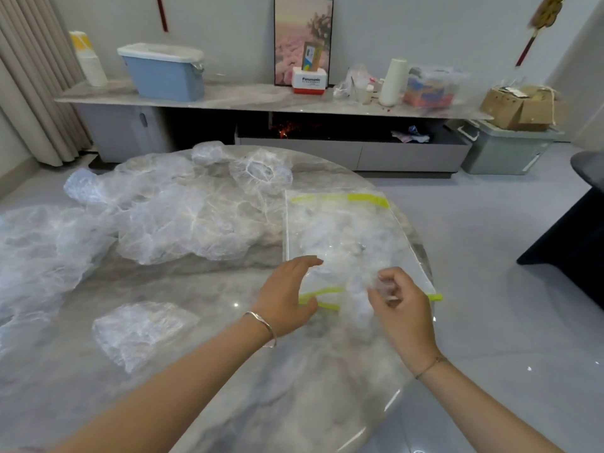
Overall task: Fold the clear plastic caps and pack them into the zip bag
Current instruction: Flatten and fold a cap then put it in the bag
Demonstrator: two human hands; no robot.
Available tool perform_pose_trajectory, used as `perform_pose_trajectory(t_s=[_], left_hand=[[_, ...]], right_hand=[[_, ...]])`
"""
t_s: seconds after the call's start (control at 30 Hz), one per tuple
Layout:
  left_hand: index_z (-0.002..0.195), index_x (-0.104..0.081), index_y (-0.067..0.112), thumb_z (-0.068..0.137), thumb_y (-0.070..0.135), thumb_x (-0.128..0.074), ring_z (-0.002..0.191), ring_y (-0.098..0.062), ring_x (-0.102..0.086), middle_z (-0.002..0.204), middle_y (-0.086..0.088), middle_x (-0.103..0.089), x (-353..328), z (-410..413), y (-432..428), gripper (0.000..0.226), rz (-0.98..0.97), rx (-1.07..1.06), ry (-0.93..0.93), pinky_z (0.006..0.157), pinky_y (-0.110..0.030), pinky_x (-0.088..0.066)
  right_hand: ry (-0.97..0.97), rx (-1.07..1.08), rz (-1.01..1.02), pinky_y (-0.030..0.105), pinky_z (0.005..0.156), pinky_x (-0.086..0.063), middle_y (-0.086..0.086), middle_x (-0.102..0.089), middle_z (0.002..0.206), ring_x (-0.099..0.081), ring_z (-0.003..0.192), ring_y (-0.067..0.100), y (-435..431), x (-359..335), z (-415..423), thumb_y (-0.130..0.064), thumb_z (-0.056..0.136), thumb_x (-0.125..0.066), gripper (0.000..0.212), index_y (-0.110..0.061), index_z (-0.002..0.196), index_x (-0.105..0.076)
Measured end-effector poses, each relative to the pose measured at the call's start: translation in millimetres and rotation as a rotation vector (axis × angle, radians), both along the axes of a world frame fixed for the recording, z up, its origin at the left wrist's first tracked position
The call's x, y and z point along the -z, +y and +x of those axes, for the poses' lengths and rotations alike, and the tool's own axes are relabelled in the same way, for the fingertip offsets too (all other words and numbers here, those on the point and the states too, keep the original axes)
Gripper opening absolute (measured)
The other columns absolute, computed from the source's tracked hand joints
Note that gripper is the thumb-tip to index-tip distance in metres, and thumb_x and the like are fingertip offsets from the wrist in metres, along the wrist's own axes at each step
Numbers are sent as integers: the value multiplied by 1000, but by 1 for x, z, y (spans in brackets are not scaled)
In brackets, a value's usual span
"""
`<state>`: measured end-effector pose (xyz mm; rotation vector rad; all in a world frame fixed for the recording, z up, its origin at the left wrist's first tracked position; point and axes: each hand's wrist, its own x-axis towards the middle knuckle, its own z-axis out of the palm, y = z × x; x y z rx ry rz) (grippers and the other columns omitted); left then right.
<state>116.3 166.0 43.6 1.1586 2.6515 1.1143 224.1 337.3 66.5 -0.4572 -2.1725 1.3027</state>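
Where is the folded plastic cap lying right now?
In the head view, the folded cap lies on the marble table, left of the left hand and nearer than the loose caps.

Round marble table with loose clear plastic caps, one folded cap, a zip bag

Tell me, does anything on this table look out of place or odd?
The zip bag lies at the right rim of the table, and its near corner seems to poke past the edge. The bunched cap that the right hand pinches at the bag's mouth is not folded flat like the folded cap at the near left.
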Motion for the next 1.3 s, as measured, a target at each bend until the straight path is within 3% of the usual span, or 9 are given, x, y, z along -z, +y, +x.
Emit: perform_pose_trajectory(t_s=[0.13,0.33,0.5,0.57,0.63,0.7,1.03,1.2,1.3], left_hand=[[146,-21,33,85,40,-60,143,-17,-10,156,7,-14,18,-20,25,73,-301,34,157,114,-28,-7],[140,-40,33,98,22,-45,141,-19,-21,150,5,-34,29,-29,42,43,-67,8,10,114,-30,-18],[140,-40,30,98,23,-36,139,-22,-28,147,0,-39,33,-22,46,43,-9,26,-1,113,-30,-21],[140,-39,30,98,26,-33,138,-22,-30,146,0,-41,31,-20,47,42,44,-3,-55,111,-26,-20],[140,-40,30,96,33,-28,136,-20,-32,145,1,-43,27,-18,49,45,87,-15,-77,111,-24,-19],[140,-38,31,94,37,-23,137,-18,-32,146,0,-41,25,-18,51,49,54,18,-48,112,-22,-17],[147,-10,41,102,36,-23,145,-19,-6,158,5,-10,31,-15,45,47,-400,-10,-45,117,-39,-4],[149,-6,35,91,64,-28,145,-18,-5,158,5,-9,20,-15,6,69,-462,-5,19,116,-39,-4],[149,-8,27,64,78,-4,144,-19,-7,158,5,-9,8,-19,-53,100,-614,-79,40,116,-36,-7]], right_hand=[[132,-197,671,13,58,-39,-11,-51,86,-49,67,1,18,3,-3,-14,81,-55,8,-18,82,-61],[59,-263,1266,26,39,-31,1,-48,72,-47,51,19,37,49,-25,-4,76,-45,15,-17,77,-54],[-157,-210,1088,27,41,-39,4,-57,85,-58,63,23,49,71,-41,-1,69,-68,20,-12,85,-61],[-242,-257,984,31,63,-51,4,-63,101,-64,85,25,49,77,-42,-21,84,-53,22,-15,100,-67],[-393,-290,899,36,102,-36,1,-54,134,-50,124,26,51,79,-46,-43,91,-28,52,-21,128,-57],[-537,-263,836,36,116,-7,-6,-27,154,-14,146,22,57,79,-52,-57,86,-4,73,-27,146,-34],[-730,-263,810,34,116,9,-4,11,159,14,146,17,35,64,-39,-65,69,13,91,-29,151,1],[-704,-459,729,33,118,2,-4,9,159,7,146,14,-2,39,-23,-51,99,-25,62,-23,151,-10],[-659,-493,781,31,117,1,-2,0,159,5,146,15,-26,28,-19,-53,95,-24,63,-22,150,-18]])
